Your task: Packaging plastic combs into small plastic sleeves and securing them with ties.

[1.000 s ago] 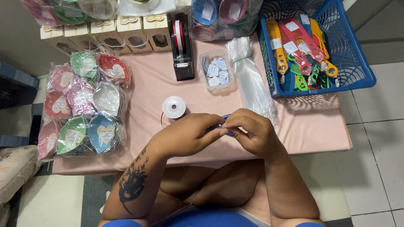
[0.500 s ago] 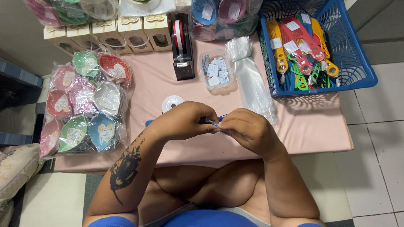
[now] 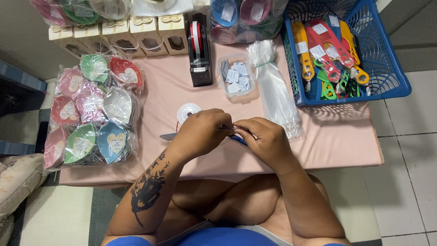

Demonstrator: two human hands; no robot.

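Blue item [image 3: 238, 139], small & thin, sits pinched between both hands just above the pink-covered table [image 3: 346, 146], centre front. Mostly hidden by fingers; only a short blue tip shows below the right hand's thumb. Exact kind: cannot tell, poss. a slim plastic piece w/ ribbon or film round it.

Hands: left hand [image 3: 200, 132] closed in a narrow fingertip pinch on the item's left end; right hand [image 3: 266, 141] likewise closed tight on the right end. Fingertips of the two nearly touching.

Handling (judgement): very light, prob. stiff along its length but easy to drop; smooth surface, likely slippery. Best held at the ends w/ fingertips, as now. No sign of fragility.

Surroundings:
- White ribbon spool [image 3: 188, 111], round, flat, just behind left hand; red strand trails from it.
- Black tape dispenser [image 3: 199, 50], hard, blocky, red/white roll on top.
- Clear plastic tub [image 3: 235, 76] w/ small white tags, loose.
- Bundle of clear bags [image 3: 275, 93], soft, crinkly, glossy, tied near top.
- Blue basket [image 3: 387, 68], rigid mesh plastic, holding coloured combs [image 3: 325, 52], hard plastic, tagged.
- Bagged leaf-shaped dishes [image 3: 93, 111], shiny wrap, assorted colours, at left.
- Row of cream card boxes [image 3: 132, 34] w/ cut-out windows at back.
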